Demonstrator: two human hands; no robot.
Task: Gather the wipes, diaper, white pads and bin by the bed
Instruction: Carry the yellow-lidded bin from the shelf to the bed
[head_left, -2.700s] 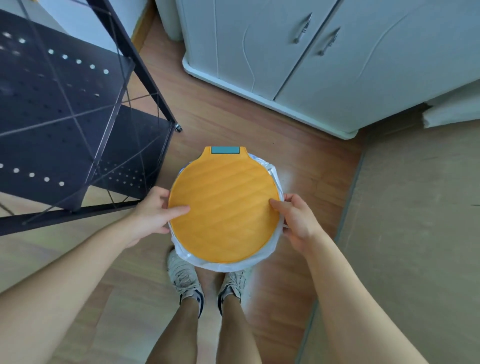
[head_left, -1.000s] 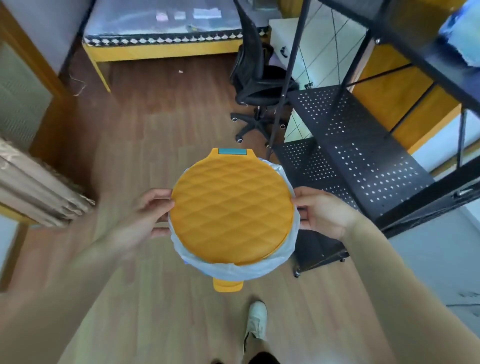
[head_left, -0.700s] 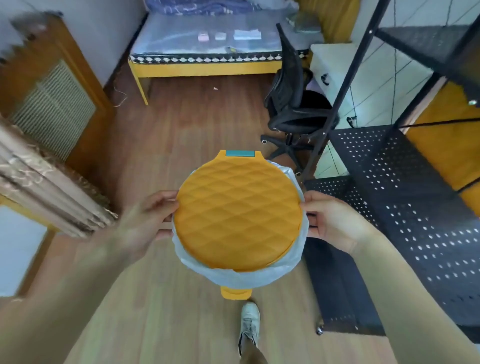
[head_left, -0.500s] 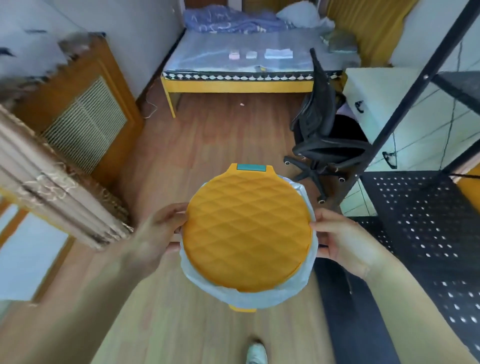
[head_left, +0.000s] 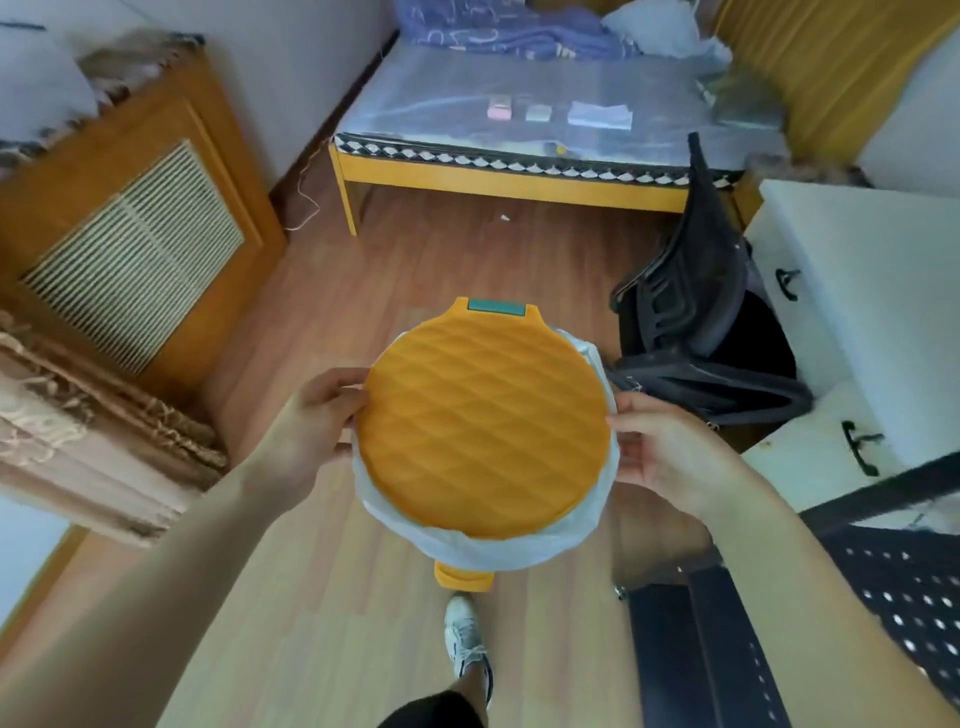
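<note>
Now the bed (head_left: 498, 179) stood nearer and fuller in view than half a second before, and the black office chair (head_left: 696, 332) had slid down toward my right side, while the black perforated shelf (head_left: 914, 597) had dropped to the lower right corner. One shoe (head_left: 467, 644) showed on the wooden floor (head_left: 322, 597) below the load, as it had a moment earlier.

I carried the bin (head_left: 485, 431) between both hands, clear of the floor, its quilted orange lid shut and the white liner bag (head_left: 483, 551) puffing out under the rim. My left hand (head_left: 306, 431) was clasped on the bin's left edge, thumb on the lid's rim and the fingers curled below (I could not see how far under they went). My right hand (head_left: 670, 452) pressed the opposite edge in the same way, thumb tip touching the rim. The teal catch (head_left: 496, 307) on the lid pointed away from me, toward the bed.

On the mattress, well apart from the bin, lay three small things in a row: a pink packet (head_left: 500, 110), a pale packet (head_left: 537, 112) just beside it, and the white pads (head_left: 600, 115) to the right. I could not tell which packet was the wipes.
</note>
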